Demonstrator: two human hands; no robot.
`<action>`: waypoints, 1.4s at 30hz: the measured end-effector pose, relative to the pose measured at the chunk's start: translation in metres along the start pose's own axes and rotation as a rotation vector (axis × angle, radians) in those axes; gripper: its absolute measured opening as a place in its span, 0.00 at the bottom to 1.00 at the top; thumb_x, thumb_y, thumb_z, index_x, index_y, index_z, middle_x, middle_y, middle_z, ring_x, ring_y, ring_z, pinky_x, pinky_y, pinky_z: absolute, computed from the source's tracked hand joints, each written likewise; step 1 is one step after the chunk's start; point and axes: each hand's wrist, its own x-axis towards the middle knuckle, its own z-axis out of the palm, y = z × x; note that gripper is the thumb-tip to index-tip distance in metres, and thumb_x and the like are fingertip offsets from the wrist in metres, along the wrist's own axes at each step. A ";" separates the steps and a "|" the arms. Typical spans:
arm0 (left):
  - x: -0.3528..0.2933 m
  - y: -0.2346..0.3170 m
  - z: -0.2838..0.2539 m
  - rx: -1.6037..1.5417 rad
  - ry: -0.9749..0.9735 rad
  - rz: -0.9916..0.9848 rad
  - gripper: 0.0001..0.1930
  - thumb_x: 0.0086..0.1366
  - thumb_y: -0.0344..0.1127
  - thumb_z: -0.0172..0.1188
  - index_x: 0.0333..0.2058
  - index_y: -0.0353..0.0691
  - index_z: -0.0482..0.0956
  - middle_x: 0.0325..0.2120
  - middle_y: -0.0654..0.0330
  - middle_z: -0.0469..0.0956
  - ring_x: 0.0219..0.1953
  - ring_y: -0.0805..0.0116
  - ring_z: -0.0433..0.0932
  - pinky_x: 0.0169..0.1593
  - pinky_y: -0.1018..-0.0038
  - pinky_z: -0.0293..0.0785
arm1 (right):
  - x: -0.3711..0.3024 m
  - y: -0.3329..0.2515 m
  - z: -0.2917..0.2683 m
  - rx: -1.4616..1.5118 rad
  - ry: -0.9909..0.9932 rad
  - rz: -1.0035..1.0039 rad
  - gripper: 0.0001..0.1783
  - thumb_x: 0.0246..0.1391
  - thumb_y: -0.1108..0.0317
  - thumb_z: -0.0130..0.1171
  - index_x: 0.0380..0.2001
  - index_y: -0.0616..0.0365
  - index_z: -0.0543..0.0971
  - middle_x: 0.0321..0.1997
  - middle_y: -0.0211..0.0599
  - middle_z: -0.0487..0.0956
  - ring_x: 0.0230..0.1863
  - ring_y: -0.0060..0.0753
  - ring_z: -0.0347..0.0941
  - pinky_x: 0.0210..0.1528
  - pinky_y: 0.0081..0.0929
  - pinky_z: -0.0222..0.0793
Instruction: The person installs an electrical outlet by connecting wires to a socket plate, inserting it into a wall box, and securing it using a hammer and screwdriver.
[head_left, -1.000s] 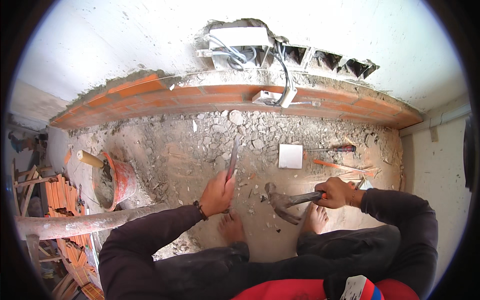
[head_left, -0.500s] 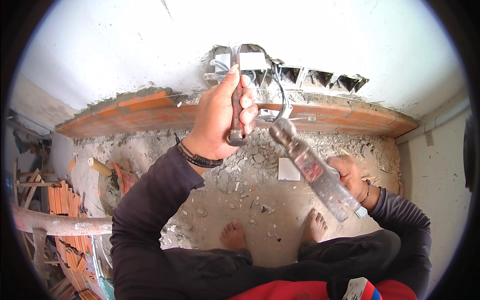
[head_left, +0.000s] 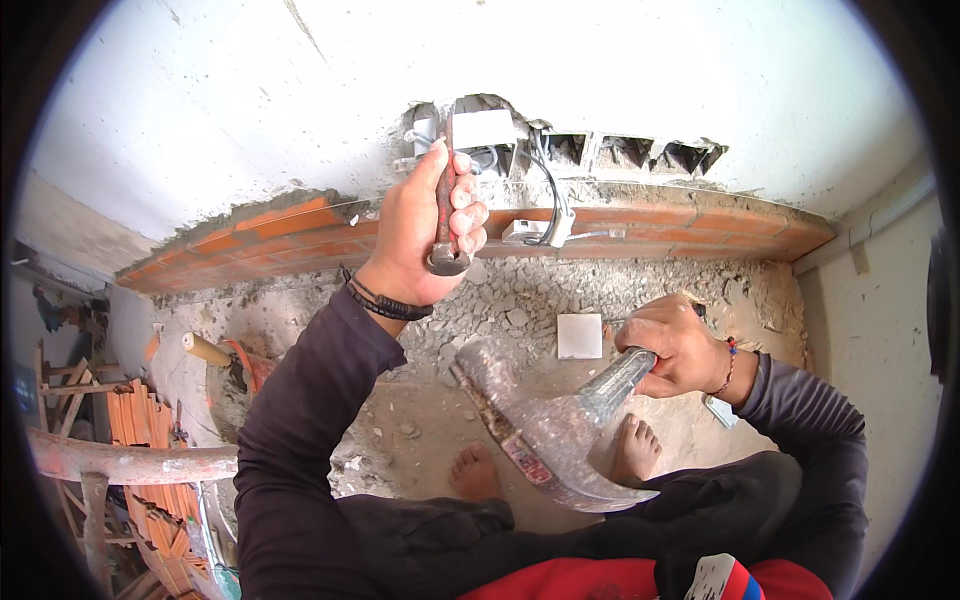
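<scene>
My left hand [head_left: 402,232] is wrapped round a rusty steel cold chisel [head_left: 445,205]. The chisel's tip meets the wall at a broken-out opening, between two white boxes, and its struck end points down toward me. Grey cables [head_left: 556,190] hang from that opening beside the larger white box [head_left: 484,128]. In my right hand [head_left: 668,342] is a worn claw hammer [head_left: 550,435], gripped by its handle. The hammer's head is lowered in front of my knees, apart from the chisel, with the claw toward my right leg.
A low brick ledge [head_left: 690,225] runs along the wall's foot, with a white socket box [head_left: 525,232] against it. Rubble [head_left: 515,300] and a white tile [head_left: 579,336] lie on the floor near my bare feet. To the left are a pinkish bar [head_left: 140,458] and stacked bricks [head_left: 140,415].
The hammer has swung down and toward me, away from the chisel. My left hand and the chisel appear slightly further left in the view; the grip is unchanged.
</scene>
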 end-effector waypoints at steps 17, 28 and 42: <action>0.007 0.015 -0.004 0.017 -0.076 -0.066 0.14 0.79 0.47 0.42 0.36 0.47 0.70 0.20 0.71 0.68 0.19 0.78 0.67 0.24 0.77 0.66 | 0.032 -0.038 -0.016 -0.557 0.054 0.032 0.37 0.50 0.27 0.60 0.20 0.54 0.70 0.14 0.34 0.67 0.14 0.42 0.69 0.17 0.38 0.64; 0.022 0.018 -0.019 0.043 -0.075 -0.051 0.14 0.78 0.46 0.44 0.35 0.45 0.70 0.19 0.70 0.68 0.18 0.78 0.68 0.21 0.77 0.65 | 0.040 -0.041 -0.017 -0.656 0.008 0.116 0.38 0.51 0.26 0.58 0.18 0.53 0.67 0.12 0.32 0.64 0.13 0.40 0.68 0.17 0.37 0.63; 0.006 0.009 -0.018 0.068 -0.151 -0.054 0.14 0.79 0.47 0.45 0.37 0.45 0.69 0.19 0.70 0.67 0.16 0.78 0.67 0.20 0.78 0.64 | 0.034 -0.048 -0.012 -0.474 0.019 -0.142 0.33 0.48 0.33 0.64 0.23 0.54 0.71 0.18 0.32 0.67 0.18 0.40 0.70 0.19 0.38 0.64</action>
